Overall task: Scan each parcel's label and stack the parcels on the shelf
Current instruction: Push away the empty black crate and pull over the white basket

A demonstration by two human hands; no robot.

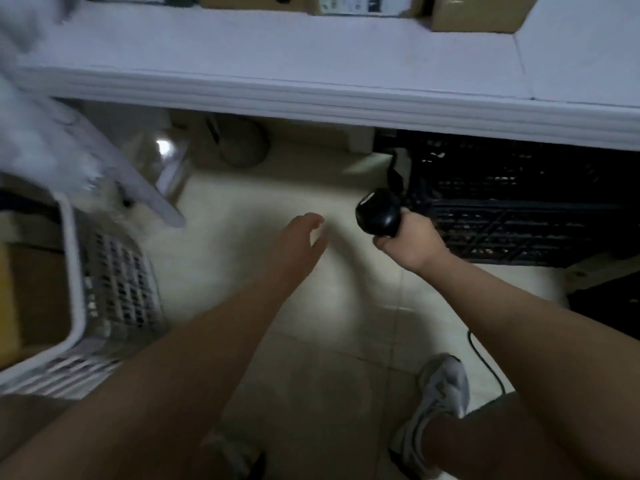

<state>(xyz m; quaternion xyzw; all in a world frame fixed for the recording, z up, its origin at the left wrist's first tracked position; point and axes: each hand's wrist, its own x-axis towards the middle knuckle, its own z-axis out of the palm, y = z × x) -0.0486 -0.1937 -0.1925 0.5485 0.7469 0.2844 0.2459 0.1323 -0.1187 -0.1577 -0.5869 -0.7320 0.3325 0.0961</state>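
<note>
My right hand (412, 244) grips a black handheld scanner (377, 213) above the floor, just in front of a black crate. My left hand (298, 237) reaches forward over the pale tiled floor with relaxed fingers and holds nothing. Brown cardboard parcels (478, 12) stand on the white shelf (311, 64) at the top of the view; some carry white labels (349, 3). A white plastic basket (76, 271) at the left holds a brown parcel (38, 292). The picture is blurred by motion.
A black lattice crate (519, 209) sits under the shelf at the right. A clear container (169, 161) and a dark round object (242, 140) lie under the shelf. My shoes (436, 403) stand on the tiles, and a black cable (485, 362) runs beside them.
</note>
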